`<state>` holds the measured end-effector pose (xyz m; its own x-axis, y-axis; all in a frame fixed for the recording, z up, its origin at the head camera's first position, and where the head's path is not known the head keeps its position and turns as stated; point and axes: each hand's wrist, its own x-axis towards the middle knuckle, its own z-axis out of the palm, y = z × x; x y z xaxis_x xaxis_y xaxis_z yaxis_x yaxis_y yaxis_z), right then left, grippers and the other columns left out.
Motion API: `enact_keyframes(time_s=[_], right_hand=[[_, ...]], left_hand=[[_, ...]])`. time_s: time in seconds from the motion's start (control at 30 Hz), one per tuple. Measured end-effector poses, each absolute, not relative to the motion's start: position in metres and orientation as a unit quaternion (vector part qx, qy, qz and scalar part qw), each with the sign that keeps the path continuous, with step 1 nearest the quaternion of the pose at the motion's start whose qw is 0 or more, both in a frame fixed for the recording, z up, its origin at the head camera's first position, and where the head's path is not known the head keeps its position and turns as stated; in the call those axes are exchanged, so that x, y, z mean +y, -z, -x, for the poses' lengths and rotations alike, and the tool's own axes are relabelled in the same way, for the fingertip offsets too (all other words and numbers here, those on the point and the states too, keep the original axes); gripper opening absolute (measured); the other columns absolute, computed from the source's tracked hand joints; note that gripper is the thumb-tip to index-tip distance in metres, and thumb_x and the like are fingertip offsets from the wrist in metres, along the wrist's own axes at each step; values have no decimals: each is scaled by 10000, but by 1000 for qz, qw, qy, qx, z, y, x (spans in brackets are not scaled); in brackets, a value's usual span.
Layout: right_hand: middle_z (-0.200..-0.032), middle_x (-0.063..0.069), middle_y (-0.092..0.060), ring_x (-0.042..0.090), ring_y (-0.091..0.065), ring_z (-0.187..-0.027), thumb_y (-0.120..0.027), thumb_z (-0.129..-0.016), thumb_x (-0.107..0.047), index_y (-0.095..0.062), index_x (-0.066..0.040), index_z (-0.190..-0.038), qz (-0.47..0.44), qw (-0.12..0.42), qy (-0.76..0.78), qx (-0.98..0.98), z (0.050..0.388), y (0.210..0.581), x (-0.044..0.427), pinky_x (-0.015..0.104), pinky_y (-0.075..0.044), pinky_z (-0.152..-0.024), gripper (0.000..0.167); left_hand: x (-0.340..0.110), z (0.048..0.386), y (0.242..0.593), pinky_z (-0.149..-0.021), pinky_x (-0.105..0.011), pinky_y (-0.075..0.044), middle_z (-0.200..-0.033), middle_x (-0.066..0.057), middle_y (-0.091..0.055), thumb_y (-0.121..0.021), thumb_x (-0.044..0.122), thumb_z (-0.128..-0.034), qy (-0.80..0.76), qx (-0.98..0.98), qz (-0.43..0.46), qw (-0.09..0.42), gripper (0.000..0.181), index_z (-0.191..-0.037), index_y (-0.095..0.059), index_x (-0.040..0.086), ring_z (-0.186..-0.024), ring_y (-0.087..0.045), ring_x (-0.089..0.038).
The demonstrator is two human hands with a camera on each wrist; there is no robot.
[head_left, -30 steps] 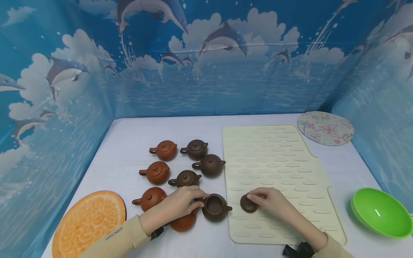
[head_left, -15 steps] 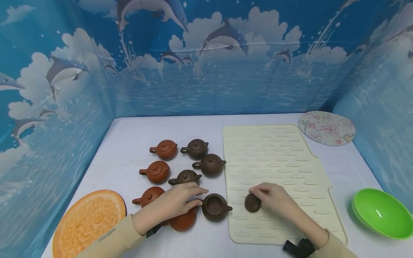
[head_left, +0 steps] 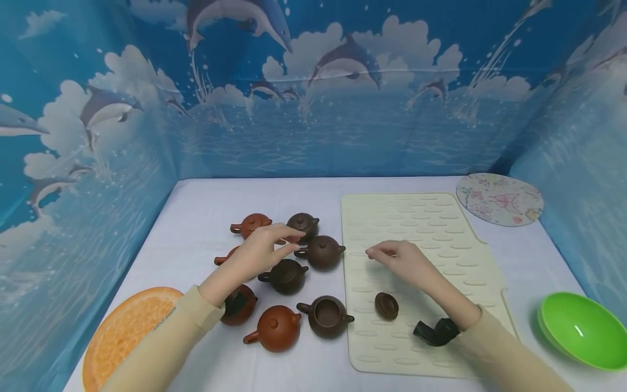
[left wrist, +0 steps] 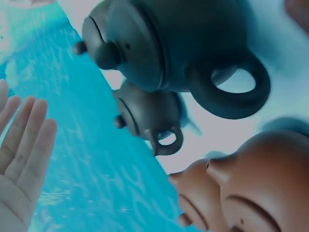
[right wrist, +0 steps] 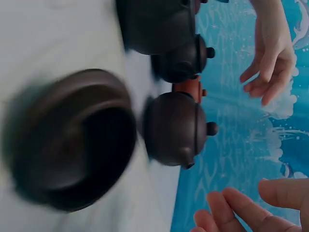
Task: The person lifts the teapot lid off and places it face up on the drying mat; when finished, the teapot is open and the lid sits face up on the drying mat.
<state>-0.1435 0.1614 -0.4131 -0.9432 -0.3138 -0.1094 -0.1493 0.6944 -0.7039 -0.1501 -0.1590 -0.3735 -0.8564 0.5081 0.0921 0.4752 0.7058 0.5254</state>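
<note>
While we held our left hand (head_left: 271, 246), straight-fingered and empty, over the teapots (head_left: 324, 253), our right hand (head_left: 404, 262) hung loosely curved, also empty, above the mat (head_left: 406, 343) where the lid (head_left: 387, 306) lay.

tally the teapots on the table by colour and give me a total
Red-brown teapots: 4, some partly hidden by the left arm
Dark brown teapots: 4
Total: 8
</note>
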Motion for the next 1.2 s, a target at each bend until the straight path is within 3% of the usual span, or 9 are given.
enact_keyframes(time_s=[0.27, 0.63, 0.9, 1.2], right_hand=[[-1145, 110, -723, 305, -666, -1082, -605, -982, -237, -725, -84, -1153, 184, 112, 390, 895, 181, 402, 110, 448, -546, -891, 259], [-1140, 77, -717, 272, -642, -1116, -687, -926, -169, -746, -98, -1115, 257, 140, 342, 893, 196, 411, 80, 417, -541, -902, 210], [-1067, 62, -728, 239, -661, -1021, -732, -886, -130, -768, -103, -1020, 261, 130, 309, 905, 197, 408, 71, 348, -557, -810, 142], [-999, 57, -736, 224, -676, -954, -741, -877, -129, -760, -87, -975, 271, 105, 287, 913, 198, 407, 70, 344, -556, -793, 108]], left_hand=[[-148, 189, 399, -936, -384, -544, -1273, -52, -665, -657, 226, -958, -281, 935, -195, 95, 337, -1286, -656, 149, -1163, -635, -226], [-137, 192, 420, -862, -329, -565, -1087, -52, -721, -696, 124, -919, -249, 939, -177, 159, 309, -1225, -678, 87, -1024, -678, -189], [-133, 192, 419, -864, -320, -567, -979, -41, -736, -698, 54, -903, -237, 939, -193, 158, 285, -1188, -682, 64, -955, -695, -171], [-129, 193, 419, -827, -299, -575, -961, -46, -746, -703, 32, -893, -228, 945, -188, 139, 268, -1160, -703, 64, -916, -698, -152]])
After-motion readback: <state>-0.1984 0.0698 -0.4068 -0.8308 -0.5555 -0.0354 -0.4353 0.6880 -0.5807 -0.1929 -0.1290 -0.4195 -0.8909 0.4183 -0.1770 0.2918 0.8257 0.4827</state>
